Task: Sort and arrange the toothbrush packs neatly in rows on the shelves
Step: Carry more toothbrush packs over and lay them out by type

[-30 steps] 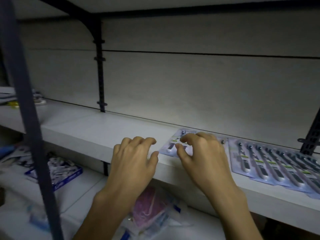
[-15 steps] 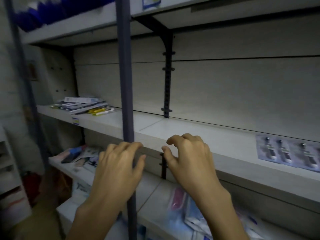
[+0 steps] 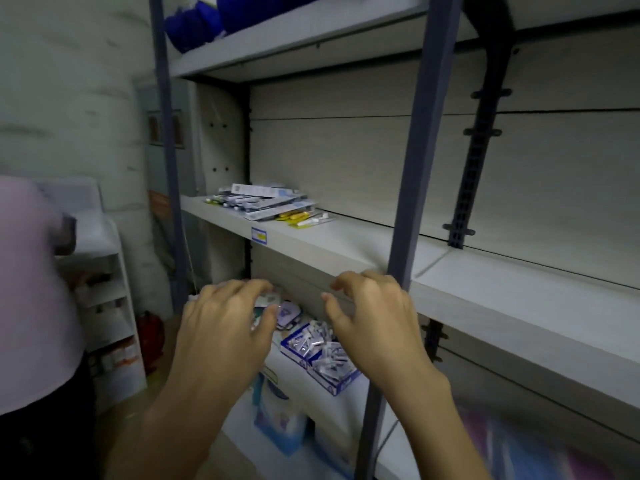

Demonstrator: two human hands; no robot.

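Taking the grey upright post (image 3: 408, 209) as the landmark: well to its left and further back, a loose pile of toothbrush packs (image 3: 268, 206) lies on the middle shelf (image 3: 346, 251), long axes running roughly along the shelf, slightly fanned. The left hand (image 3: 225, 327) hovers left of the post, below the shelf edge, fingers loosely curled and holding nothing; it looks the nearer to the pile, up and beyond it. The right hand (image 3: 374, 317) hangs just beside the post, likewise empty. Half a second ago the pile sat far off at the left; the view has since swung toward it, both hands unchanged and empty.
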